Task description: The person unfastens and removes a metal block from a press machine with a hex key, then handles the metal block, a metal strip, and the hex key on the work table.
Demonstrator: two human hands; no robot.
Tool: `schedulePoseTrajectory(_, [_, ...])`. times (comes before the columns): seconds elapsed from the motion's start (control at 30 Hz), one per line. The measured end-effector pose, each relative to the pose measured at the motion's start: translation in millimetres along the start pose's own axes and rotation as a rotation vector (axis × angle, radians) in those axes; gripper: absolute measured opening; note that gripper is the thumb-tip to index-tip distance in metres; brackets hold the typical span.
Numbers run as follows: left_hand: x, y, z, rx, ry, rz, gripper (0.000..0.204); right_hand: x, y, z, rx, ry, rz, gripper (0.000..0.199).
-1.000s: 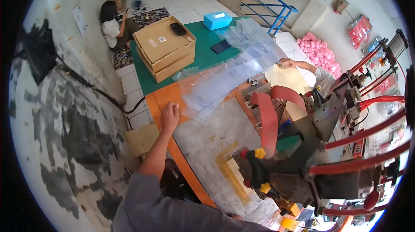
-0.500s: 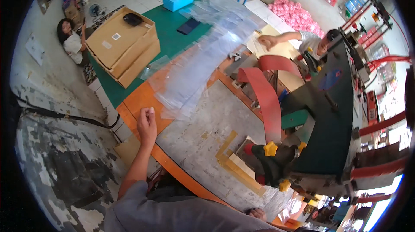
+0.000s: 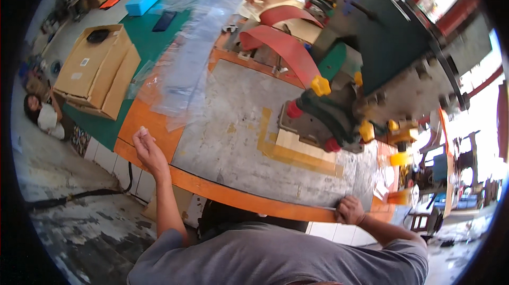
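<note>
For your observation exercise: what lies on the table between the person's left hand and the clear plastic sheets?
In the head view, only bare orange table edge separates the left hand from the clear plastic sheets.

The grey sheet (image 3: 238,126) lies flat on the orange table (image 3: 154,126), worn and scuffed, with yellow tape marks. Its near right corner sits under the right hand (image 3: 350,210), which grips the edge there. The left hand (image 3: 148,149) rests on the table's orange rim just beside the sheet's near left corner, fingers curled.
</note>
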State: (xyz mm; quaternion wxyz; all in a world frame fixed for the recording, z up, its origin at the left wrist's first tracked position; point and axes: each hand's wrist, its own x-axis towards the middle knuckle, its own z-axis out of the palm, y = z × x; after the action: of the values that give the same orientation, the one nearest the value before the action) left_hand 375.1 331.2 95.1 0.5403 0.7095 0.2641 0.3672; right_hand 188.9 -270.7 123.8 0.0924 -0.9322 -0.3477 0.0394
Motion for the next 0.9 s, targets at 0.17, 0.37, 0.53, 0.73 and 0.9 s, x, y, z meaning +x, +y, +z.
schedulePoseTrajectory(0.17, [1.6,1.1,3.7,-0.214,-0.023,-0.013,0.035,4.7,-3.1,-5.1,-0.038,0.043,-0.023,0.025])
schedulePoseTrajectory(0.37, [-13.5,18.8,13.1,-0.358,-0.111,0.041,0.031,16.8,-14.1,-5.1,0.005,0.178,0.131,0.019])
schedulePoseTrajectory(0.53, [-31.8,35.1,51.4,-0.452,-0.553,0.127,0.023,50.4,-21.1,2.2,0.053,0.389,0.480,0.016])
schedulePoseTrajectory(0.73, [-78.5,51.5,102.8,0.037,-1.096,0.461,0.029,99.8,-24.2,1.1,0.051,0.577,0.611,0.017])
schedulePoseTrajectory(0.9, [-123.2,53.4,125.8,0.189,-1.179,0.911,0.042,129.9,-31.4,-7.4,0.001,0.341,0.443,0.061])
